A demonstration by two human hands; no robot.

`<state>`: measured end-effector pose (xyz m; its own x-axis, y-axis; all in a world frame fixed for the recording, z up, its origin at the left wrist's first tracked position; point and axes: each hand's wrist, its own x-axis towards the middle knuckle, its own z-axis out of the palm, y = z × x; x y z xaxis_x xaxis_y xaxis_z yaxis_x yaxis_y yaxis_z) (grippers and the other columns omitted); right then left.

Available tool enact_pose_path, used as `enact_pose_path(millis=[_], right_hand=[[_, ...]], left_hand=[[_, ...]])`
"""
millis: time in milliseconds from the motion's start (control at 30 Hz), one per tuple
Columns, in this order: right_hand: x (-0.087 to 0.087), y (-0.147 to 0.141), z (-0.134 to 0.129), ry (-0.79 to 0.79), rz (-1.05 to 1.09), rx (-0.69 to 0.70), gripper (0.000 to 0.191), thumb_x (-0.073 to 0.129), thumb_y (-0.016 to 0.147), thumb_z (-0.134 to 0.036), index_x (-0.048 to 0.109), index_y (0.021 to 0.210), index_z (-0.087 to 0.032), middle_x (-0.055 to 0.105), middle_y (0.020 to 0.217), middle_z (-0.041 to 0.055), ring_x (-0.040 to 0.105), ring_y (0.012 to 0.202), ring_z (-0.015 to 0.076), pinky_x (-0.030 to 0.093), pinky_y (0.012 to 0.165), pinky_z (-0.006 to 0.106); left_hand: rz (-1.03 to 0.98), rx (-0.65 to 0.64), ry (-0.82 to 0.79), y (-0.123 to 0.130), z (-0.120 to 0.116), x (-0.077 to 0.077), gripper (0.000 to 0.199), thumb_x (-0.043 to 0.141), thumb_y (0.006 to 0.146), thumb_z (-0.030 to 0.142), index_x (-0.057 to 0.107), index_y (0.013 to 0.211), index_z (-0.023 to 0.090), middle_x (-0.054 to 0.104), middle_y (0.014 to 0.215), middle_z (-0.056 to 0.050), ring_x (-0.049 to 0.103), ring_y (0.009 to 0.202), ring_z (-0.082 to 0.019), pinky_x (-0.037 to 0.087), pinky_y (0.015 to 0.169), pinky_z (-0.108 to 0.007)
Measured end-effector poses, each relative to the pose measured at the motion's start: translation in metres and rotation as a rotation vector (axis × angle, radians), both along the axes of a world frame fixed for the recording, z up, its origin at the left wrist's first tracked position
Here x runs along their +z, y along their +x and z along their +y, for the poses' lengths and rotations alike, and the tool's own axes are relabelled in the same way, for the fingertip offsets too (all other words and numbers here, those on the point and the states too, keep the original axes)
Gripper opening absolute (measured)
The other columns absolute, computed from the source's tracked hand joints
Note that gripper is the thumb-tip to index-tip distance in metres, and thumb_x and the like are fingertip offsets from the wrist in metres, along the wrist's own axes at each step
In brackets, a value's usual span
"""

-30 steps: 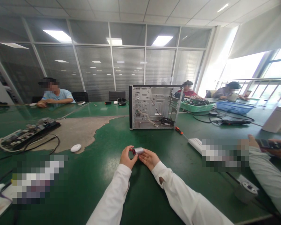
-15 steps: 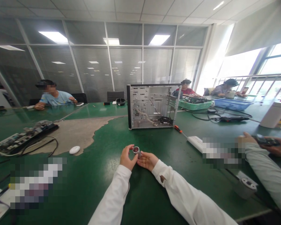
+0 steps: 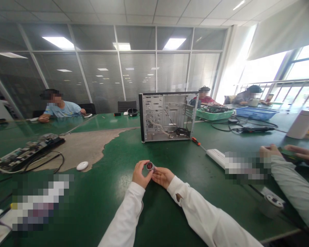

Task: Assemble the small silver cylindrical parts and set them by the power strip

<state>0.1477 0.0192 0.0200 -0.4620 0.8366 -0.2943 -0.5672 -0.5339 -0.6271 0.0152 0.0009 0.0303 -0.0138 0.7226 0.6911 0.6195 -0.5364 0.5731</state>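
Between my two hands is a small silver metal cylinder (image 3: 150, 166) with something red and dark inside its open end. My left hand (image 3: 141, 174) grips it from the left, thumb and fingers closed around its side. From the right, the fingertips of my right hand (image 3: 163, 177) hold its lower side. The cylinder is raised a little over the green table (image 3: 113, 206) and tilted, its open end facing me. What exactly lies inside is too small to make out.
An open computer case (image 3: 167, 116) stands beyond my hands, beside an orange-handled screwdriver (image 3: 195, 141). Left lie a round white lid (image 3: 82, 166) and a circuit assembly (image 3: 31, 151) with cables. A co-worker's sleeve (image 3: 290, 181) and a grey cylinder (image 3: 271, 207) are right.
The metal cylinder has tipped so that its open end faces me more. My hands stay almost in place. The co-worker's hands at the right have shifted, and the dark device there shows less.
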Motion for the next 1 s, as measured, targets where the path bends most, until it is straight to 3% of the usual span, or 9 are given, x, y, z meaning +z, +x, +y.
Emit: enact_pose_path(millis=[267,433,567,667,1000], right_hand=[[-0.005,0.002,0.005,0.122,0.047,-0.237,0.016,0.064,0.059,-0.019,0.051,0.068,-0.015,0.062,0.059,0.0027,0.061,0.058,0.0157,0.048,0.065,0.031],[-0.003,0.004,0.007,0.232,0.045,-0.346,0.024,0.069,0.052,-0.019,0.052,0.069,-0.016,0.064,0.066,0.0022,0.061,0.063,0.0161,0.047,0.068,0.034],[0.000,0.005,0.006,0.326,0.090,-0.356,0.025,0.069,0.051,-0.019,0.054,0.071,-0.016,0.064,0.082,0.0041,0.060,0.071,0.0163,0.046,0.072,0.036],[0.002,0.004,0.005,0.357,0.106,-0.338,0.026,0.069,0.051,-0.019,0.056,0.073,-0.016,0.064,0.083,0.0042,0.059,0.074,0.0170,0.045,0.073,0.036],[-0.006,0.003,0.007,0.270,0.045,-0.383,0.033,0.071,0.046,-0.016,0.060,0.077,-0.014,0.064,0.072,0.0043,0.060,0.070,0.0171,0.046,0.073,0.035]], left_hand=[[0.111,-0.051,-0.052,-0.003,-0.005,0.005,0.031,0.053,0.061,0.016,0.052,0.091,0.019,0.055,0.095,-0.006,0.049,0.091,-0.019,0.041,0.077,-0.033],[0.040,-0.036,-0.189,-0.001,0.000,-0.003,0.036,0.055,0.061,0.023,0.049,0.097,0.019,0.056,0.097,-0.006,0.050,0.091,-0.020,0.041,0.075,-0.035],[-0.132,-0.021,-0.335,0.001,0.004,-0.009,0.036,0.052,0.065,0.031,0.048,0.098,0.018,0.059,0.090,-0.007,0.055,0.083,-0.019,0.042,0.070,-0.034],[-0.182,-0.043,-0.376,0.002,0.004,-0.008,0.031,0.049,0.067,0.035,0.051,0.092,0.017,0.061,0.087,-0.006,0.056,0.080,-0.018,0.041,0.071,-0.033],[-0.060,0.007,-0.302,0.001,0.005,-0.014,0.026,0.054,0.062,0.029,0.051,0.086,0.017,0.060,0.076,-0.003,0.056,0.072,-0.016,0.042,0.069,-0.030]])
